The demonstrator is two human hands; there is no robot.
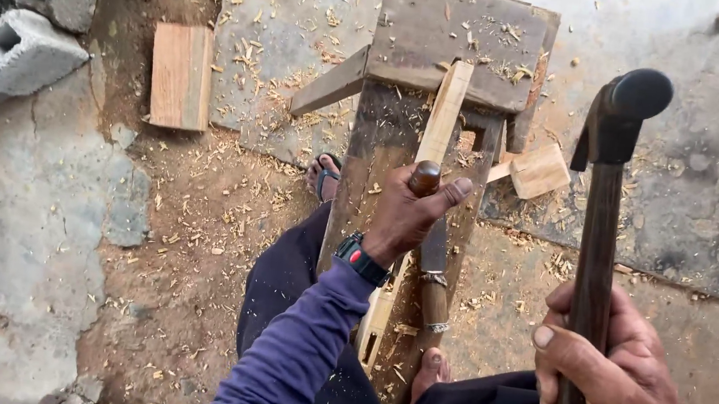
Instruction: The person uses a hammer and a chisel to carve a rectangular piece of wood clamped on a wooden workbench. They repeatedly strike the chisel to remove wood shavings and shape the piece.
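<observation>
clenched around a round, dark wooden chisel handle [424,178], the left hand [406,215] holds the tool upright against a pale wooden strip [443,118] that lies lengthwise along a worn wooden bench [383,143]; the thumb points out to the right and the chisel's blade end is hidden behind the hand. a black watch with a red spot [362,258] sits on that wrist, above a purple sleeve [296,354].

the right hand [615,376] is closed tight on the dark shaft of a hammer [606,164], held raised at the right of the view with its black head up near the top, well apart from the chisel.

a second tool with a brown handle and metal rings [435,279] lies on the bench just below the left hand. the bench's broad top end carries a thick dark block [455,35] strewn with shavings. a sandalled foot [324,177] shows at the bench's left edge and a bare toe [431,371] near its lower end. on the ground lie wood chips, a short board [182,75] to the left, a small pale offcut [540,169] to the right, and grey concrete blocks [13,54] at the far left.
</observation>
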